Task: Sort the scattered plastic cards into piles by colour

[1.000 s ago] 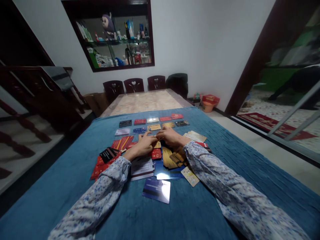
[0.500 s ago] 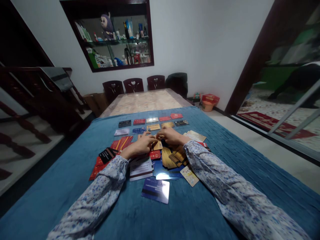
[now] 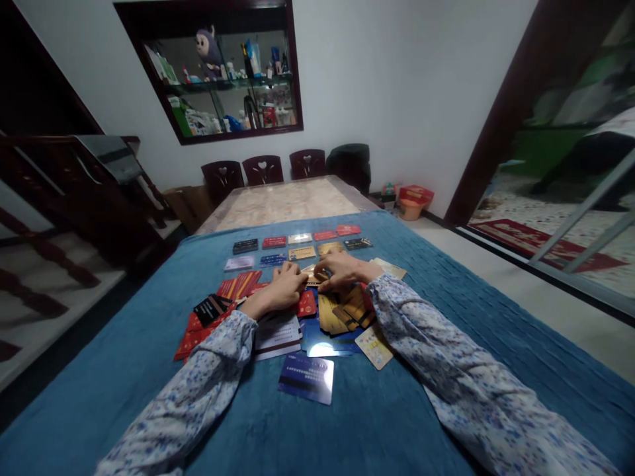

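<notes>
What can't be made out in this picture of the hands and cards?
All in the head view:
Far cards: print too small to read.
Gold card: lies between the left hand and right hand, mostly hidden by fingers, so the grip is unclear.
Blue card: part of its face is washed out by glare.
Shelf items: small and dim.

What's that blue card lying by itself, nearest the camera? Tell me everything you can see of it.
The blue card is a dark blue rectangle, glossy like plastic, with a bright glare patch on its right half. A darker band crosses it, with a line of pale print beyond, too small to read. It lies flat, slightly skewed, on the blue cloth, just short of the heap of cards. The left hand and right hand are at the heap, not touching it.
</notes>
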Available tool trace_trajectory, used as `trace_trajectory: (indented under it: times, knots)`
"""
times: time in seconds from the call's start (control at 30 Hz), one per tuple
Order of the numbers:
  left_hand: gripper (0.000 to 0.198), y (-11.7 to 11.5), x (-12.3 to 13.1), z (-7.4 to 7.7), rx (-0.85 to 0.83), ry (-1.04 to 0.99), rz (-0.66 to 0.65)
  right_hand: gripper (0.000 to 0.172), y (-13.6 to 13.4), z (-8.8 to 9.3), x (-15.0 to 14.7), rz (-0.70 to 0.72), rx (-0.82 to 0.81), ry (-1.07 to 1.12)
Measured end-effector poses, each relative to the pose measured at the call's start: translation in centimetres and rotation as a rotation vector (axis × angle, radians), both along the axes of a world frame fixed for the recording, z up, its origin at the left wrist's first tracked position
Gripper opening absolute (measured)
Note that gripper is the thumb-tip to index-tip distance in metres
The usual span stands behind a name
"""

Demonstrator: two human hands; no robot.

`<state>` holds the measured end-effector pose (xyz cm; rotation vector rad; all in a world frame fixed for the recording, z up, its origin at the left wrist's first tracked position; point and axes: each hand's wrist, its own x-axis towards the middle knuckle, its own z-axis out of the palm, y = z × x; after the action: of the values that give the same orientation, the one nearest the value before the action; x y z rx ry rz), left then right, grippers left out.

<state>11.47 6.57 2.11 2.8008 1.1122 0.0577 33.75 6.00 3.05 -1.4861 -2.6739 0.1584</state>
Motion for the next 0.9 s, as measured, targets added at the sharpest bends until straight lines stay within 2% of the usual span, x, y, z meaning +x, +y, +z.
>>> trace_trajectory:
  times: [0.3, 0.73, 0.9]
  knots:
    - [0.027, 0.1, -0.3, 0.6, -0.058, -0.004, 0.013, 0.03, -0.1, 0.2, 0.3, -0.004, 0.002, -0.045]
    - [0.027, 0.9, -0.6, 0.6, 0.021, -0.184, -0.037, 0.026, 0.3, 0.8, 2.0, 0.048, 0.036, 0.184]
    - [0.018, 1.2, -0.2, 0.6, 0.056, -0.201, 0.016, 0.026, 0.4, 0.7, 2.1, 0.052, 0.08, 0.187]
